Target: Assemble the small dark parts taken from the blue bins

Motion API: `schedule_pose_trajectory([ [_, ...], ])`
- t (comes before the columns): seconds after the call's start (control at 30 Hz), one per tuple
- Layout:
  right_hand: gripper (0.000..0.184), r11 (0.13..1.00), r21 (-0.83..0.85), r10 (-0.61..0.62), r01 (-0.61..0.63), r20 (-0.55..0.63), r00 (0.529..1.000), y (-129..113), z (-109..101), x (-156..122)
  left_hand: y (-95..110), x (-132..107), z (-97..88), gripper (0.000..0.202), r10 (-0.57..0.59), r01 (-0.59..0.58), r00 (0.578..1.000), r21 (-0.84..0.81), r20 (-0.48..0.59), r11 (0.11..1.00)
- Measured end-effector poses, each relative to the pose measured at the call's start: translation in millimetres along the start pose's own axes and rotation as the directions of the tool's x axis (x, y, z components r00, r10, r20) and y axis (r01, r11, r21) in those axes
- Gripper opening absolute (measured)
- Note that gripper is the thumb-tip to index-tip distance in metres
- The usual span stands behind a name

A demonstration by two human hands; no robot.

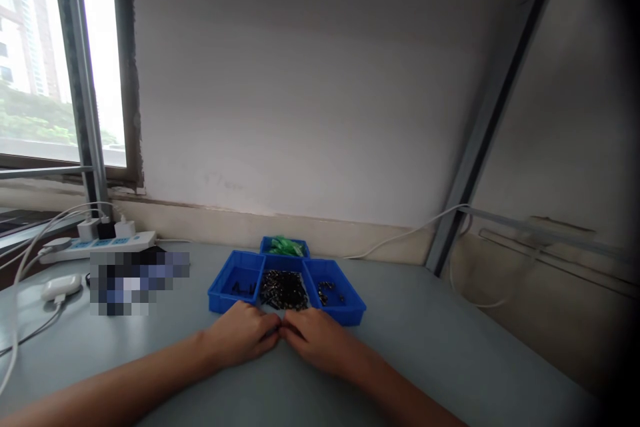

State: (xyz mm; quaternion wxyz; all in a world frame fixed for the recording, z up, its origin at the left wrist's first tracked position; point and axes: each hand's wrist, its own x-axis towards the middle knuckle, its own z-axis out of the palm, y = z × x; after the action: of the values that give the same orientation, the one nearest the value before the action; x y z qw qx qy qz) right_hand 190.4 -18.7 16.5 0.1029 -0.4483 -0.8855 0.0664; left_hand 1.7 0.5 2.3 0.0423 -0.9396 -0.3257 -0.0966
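Note:
My left hand (243, 331) and my right hand (316, 340) meet at the fingertips in front of the blue bins. Both have curled, closed fingers, and whatever they pinch is too small or hidden to make out. Just beyond them, the middle blue bin holds a heap of small dark and shiny metal parts (284, 288). The left blue bin (220, 293) has a few dark pieces in it. In the right blue bin (350, 300) lie several small shiny pieces. My hands partly cover the near edges of the bins.
A rear blue bin (265, 245) contains green plastic wrapping (286, 246). At the left of the grey table (410, 347) are a white power strip (143, 240) with plugs, a white charger case (61, 287) and cables. A blurred-out object lies beside them. A wall (300, 93) closes the back.

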Motion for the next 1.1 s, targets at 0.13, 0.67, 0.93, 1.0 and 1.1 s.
schedule_pose_trajectory([
  [0.13, 0.02, 1.0, -0.002, 0.005, -0.005, -0.021, 1.0, -0.3, -0.4, -0.8, -0.2, -0.3, -0.1, 0.015, 0.004, -0.004, 1.0, 0.0, 0.006, 1.0],
  [0.67, 0.017, 1.0, -0.018, 0.006, -0.006, -0.018, 1.0, -0.6, 0.0, -0.8, -1.8, -1.4, 3.1, 0.012, 0.016, -0.016, 1.0, 0.009, -0.018, 1.0],
  [0.93, 0.027, 0.999, -0.013, -0.043, 0.043, -0.014, 0.999, 3.3, 4.6, 1.3, -2.2, -0.4, 3.4, 0.012, 0.02, -0.019, 1.0, 0.015, -0.023, 1.0],
  [1.0, 0.024, 1.0, -0.011, -0.017, 0.017, -0.017, 1.0, 3.1, 4.3, 1.2, -1.9, -0.6, 3.3, 0.013, 0.017, -0.017, 1.0, 0.014, -0.015, 1.0],
  [1.1, 0.021, 1.0, -0.014, 0.001, -0.001, -0.018, 1.0, 2.5, 4.5, 1.3, -2.0, -1.3, 4.0, 0.014, 0.025, -0.025, 0.999, 0.011, -0.02, 1.0],
])
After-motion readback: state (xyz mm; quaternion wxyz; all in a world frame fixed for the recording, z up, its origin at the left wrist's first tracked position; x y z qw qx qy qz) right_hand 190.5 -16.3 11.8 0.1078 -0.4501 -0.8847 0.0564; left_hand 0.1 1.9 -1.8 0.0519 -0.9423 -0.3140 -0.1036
